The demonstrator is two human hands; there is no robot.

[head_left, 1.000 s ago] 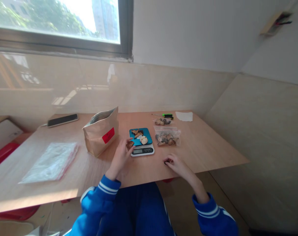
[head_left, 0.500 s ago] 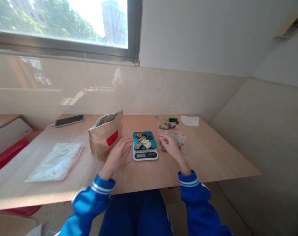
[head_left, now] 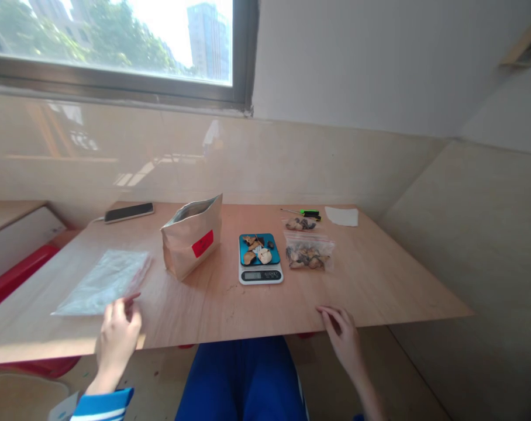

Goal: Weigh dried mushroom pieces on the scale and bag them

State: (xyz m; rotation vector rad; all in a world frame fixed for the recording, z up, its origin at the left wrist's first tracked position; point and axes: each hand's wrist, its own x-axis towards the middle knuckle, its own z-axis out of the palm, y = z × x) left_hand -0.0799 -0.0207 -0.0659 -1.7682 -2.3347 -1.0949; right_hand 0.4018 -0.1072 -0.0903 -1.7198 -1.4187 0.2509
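Near the table's front edge, my left hand [head_left: 118, 334] hovers beside a stack of clear plastic bags [head_left: 103, 283], its fingers apart and holding nothing. My right hand [head_left: 342, 336] is over the front edge on the right, fingers loosely bent and apart, also without anything in it. Between them, farther back, a white kitchen scale [head_left: 261, 276] carries several dried brown and pale pieces [head_left: 264, 255] on its blue top. A brown paper pouch [head_left: 182, 251] with a red label stands open left of the scale. Right of the scale lies a zip bag of dried pieces [head_left: 309, 256].
A smaller filled bag [head_left: 300, 224] lies behind the zip bag, near a green and black screwdriver [head_left: 309, 213] and a white paper [head_left: 342, 216]. A phone [head_left: 129, 213] with a cable is at the back left.
Both hands have drawn back from around the scale. My left hand moved left and down toward the plastic bags, and my right hand moved down and right, uncovering the zip bag.
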